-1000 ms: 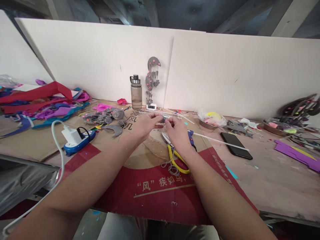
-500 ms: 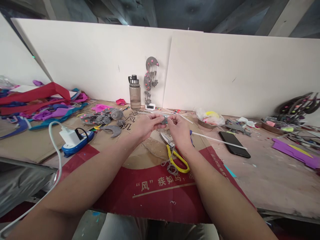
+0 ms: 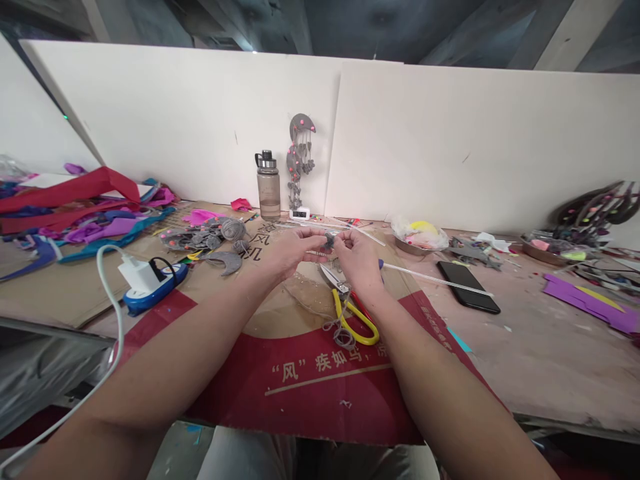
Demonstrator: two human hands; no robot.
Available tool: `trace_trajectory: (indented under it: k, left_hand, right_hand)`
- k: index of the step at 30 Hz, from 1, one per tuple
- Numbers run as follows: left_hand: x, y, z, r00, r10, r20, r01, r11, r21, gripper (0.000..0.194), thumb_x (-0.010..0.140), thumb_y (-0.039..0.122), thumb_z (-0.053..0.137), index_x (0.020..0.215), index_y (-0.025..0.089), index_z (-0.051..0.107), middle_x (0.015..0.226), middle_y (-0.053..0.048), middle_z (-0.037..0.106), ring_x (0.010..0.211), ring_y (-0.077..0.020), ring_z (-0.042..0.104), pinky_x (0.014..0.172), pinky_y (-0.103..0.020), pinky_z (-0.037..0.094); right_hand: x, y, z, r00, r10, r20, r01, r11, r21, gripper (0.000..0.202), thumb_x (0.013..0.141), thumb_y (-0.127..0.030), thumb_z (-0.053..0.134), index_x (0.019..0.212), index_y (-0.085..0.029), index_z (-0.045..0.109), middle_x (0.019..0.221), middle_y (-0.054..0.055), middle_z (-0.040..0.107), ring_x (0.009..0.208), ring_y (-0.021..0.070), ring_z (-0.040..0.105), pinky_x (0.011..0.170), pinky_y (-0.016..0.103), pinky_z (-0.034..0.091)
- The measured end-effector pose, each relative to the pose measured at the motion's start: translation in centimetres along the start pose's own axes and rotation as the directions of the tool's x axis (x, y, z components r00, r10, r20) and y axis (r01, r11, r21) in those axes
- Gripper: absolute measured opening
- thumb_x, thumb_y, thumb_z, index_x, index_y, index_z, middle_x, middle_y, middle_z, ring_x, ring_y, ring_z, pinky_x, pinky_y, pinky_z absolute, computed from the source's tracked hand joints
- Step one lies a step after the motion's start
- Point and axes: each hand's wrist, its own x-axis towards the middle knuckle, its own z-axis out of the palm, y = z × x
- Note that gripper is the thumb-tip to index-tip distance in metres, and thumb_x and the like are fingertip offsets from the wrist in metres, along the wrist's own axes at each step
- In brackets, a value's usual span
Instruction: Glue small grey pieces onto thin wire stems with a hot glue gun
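Note:
My left hand (image 3: pixel 299 249) and my right hand (image 3: pixel 356 252) meet above the cardboard sheet (image 3: pixel 300 393), both closed on a small grey felt piece (image 3: pixel 329 241) pinched between their fingertips. Its exact shape is mostly hidden by the fingers. Below my right hand lie yellow-handled scissors (image 3: pixel 357 327), blades pointing away, with a loose tangle of grey yarn (image 3: pixel 344 333) over the handle. A red handle (image 3: pixel 361 305) shows partly behind my right wrist. To the left rest a grey felt crescent (image 3: pixel 223 262) and a ball of grey yarn (image 3: pixel 233 229).
A water bottle (image 3: pixel 269 187) and a small white clock (image 3: pixel 300 214) stand at the white board, near a hanging grey moon ornament (image 3: pixel 302 125). A black phone (image 3: pixel 467 287) and clear stick (image 3: pixel 425 274) lie right. Left are a blue power strip (image 3: pixel 155 293) and felt scraps (image 3: pixel 65 200).
Both hands stay together on the small grey felt piece, with the fingers shifting slightly. The red handle beside my right wrist shows more now. The view has moved a little.

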Motion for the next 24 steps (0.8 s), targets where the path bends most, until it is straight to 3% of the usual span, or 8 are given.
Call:
trace_trajectory:
  k: [5, 11, 18, 21, 24]
  left_hand:
    - [-0.2, 0.0, 0.3, 0.996, 0.053, -0.074, -0.043, 0.991, 0.127, 0.019, 0.065, 0.027, 0.073, 0.072, 0.011, 0.065, 0.073, -0.003, 0.063, 0.066, -0.0121, 0.060, 0.065, -0.032, 0.057]
    - [0.3, -0.1, -0.4, 0.982, 0.114, -0.149, -0.100, 0.990, 0.095, 0.021, 0.064, 0.028, 0.073, 0.074, 0.012, 0.063, 0.076, -0.003, 0.062, 0.071, -0.0132, 0.061, 0.062, -0.030, 0.057]
    - [1.4, 0.2, -2.5, 0.935, 0.136, -0.326, -0.128, 0.991, 0.047, 0.021, 0.063, 0.026, 0.072, 0.072, 0.012, 0.060, 0.076, -0.005, 0.063, 0.070, -0.0146, 0.062, 0.058, -0.028, 0.054]
    - [1.8, 0.3, -3.6, 0.904, 0.145, -0.402, -0.151, 0.988, 0.016, 0.020, 0.062, 0.026, 0.072, 0.070, 0.013, 0.059, 0.073, -0.004, 0.064, 0.070, -0.0144, 0.063, 0.058, -0.026, 0.052]
    - [2.1, 0.6, -5.0, 0.874, 0.134, -0.468, -0.186, 0.980, -0.067, 0.019, 0.063, 0.024, 0.071, 0.069, 0.014, 0.056, 0.077, -0.004, 0.065, 0.072, -0.0138, 0.065, 0.057, -0.022, 0.050]
  right_hand:
    - [-0.2, 0.0, 0.2, 0.999, -0.047, 0.028, 0.047, 0.999, -0.011, 0.011, 0.079, -0.026, 0.050, 0.079, -0.018, 0.059, 0.070, 0.001, 0.064, 0.063, 0.0142, 0.056, 0.062, 0.025, 0.039]
    - [-0.7, -0.3, 0.4, 0.987, -0.136, 0.085, 0.139, 0.990, -0.030, 0.017, 0.084, -0.029, 0.049, 0.093, -0.018, 0.057, 0.071, -0.001, 0.061, 0.063, 0.0140, 0.053, 0.063, 0.025, 0.038]
    - [-0.6, 0.2, 0.5, 0.955, -0.214, 0.203, 0.234, 0.969, -0.082, 0.022, 0.088, -0.028, 0.041, 0.082, -0.018, 0.060, 0.074, 0.001, 0.061, 0.072, 0.0149, 0.053, 0.070, 0.026, 0.037]
    - [-0.9, 0.0, 0.5, 0.905, -0.267, 0.330, 0.292, 0.956, -0.029, 0.024, 0.088, -0.025, 0.041, 0.081, -0.018, 0.063, 0.078, 0.001, 0.064, 0.076, 0.0144, 0.055, 0.073, 0.025, 0.039]
    - [-1.9, -0.7, 0.5, 0.784, -0.316, 0.534, 0.362, 0.932, 0.019, 0.024, 0.087, -0.025, 0.044, 0.077, -0.019, 0.064, 0.074, -0.001, 0.065, 0.070, 0.0126, 0.054, 0.069, 0.023, 0.039]
